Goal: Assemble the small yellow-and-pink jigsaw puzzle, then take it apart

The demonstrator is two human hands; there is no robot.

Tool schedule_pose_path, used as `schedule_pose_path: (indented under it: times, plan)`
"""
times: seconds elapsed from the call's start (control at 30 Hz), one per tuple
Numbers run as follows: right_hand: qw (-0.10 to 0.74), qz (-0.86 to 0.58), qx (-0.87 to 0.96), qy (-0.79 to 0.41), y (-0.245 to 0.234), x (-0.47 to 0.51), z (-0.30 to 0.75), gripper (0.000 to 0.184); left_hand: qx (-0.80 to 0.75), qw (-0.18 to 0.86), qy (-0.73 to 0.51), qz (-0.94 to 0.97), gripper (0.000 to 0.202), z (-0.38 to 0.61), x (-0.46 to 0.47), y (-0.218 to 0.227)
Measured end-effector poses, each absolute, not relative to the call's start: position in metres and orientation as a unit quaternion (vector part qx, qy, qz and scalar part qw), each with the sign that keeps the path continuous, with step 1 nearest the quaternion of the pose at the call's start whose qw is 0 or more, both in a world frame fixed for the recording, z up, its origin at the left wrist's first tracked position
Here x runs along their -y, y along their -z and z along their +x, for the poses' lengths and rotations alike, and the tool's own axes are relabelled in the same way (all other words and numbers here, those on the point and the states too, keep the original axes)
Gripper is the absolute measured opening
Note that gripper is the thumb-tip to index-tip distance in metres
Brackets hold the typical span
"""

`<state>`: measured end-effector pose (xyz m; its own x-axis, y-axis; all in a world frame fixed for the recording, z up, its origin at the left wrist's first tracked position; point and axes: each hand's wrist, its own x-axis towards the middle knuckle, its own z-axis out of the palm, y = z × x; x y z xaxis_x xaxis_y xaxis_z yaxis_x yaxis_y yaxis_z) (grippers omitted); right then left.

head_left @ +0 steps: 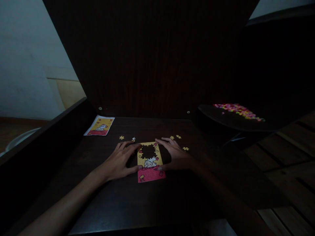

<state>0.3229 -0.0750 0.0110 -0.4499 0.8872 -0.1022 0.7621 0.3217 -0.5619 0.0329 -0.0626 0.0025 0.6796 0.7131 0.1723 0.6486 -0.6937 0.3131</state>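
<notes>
A small yellow and pink jigsaw puzzle [150, 162] lies on the dark table [137, 203], with a gap in its upper middle. My left hand [120, 160] rests against the puzzle's left edge, fingers spread, thumb and forefinger touching its corners. On the right edge sits my right hand [173, 154], spread the same way. Neither hand holds a piece. Several loose yellow pieces lie just beyond the hands: one [121, 137] at the left, two [175, 137] at the right, another [185, 148] by my right hand.
A printed reference picture [99, 126] of the same design lies at the table's far left corner. A dark lid or tray [221, 119] with many colourful pieces [237, 110] stands at the right. A dark wooden panel rises behind the table. The scene is dim.
</notes>
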Motion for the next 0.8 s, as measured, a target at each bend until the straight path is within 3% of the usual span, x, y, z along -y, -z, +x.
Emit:
schedule_pose_path:
  times: [0.2, 0.33, 0.47, 0.67, 0.8]
  plan:
    - [0.113, -0.519, 0.796, -0.29, -0.014, 0.078, 0.32, 0.115, -0.378, 0.115, -0.15, 0.906, 0.076, 0.033, 0.063, -0.001]
    - [0.147, -0.519, 0.797, -0.271, -0.016, 0.076, 0.325, 0.106, -0.409, 0.121, -0.178, 0.887, 0.077, 0.031, 0.06, -0.002]
    - [0.199, -0.54, 0.793, -0.2, -0.015, 0.07, 0.341, 0.087, -0.469, 0.111, -0.228, 0.846, 0.065, 0.024, 0.051, -0.001]
    - [0.214, -0.518, 0.823, -0.09, -0.014, 0.061, 0.369, 0.042, -0.47, 0.114, -0.222, 0.847, 0.048, 0.02, 0.031, 0.005]
    - [0.189, -0.524, 0.827, -0.076, -0.016, 0.058, 0.385, 0.032, -0.441, 0.1, -0.199, 0.87, 0.042, 0.022, 0.016, 0.004]
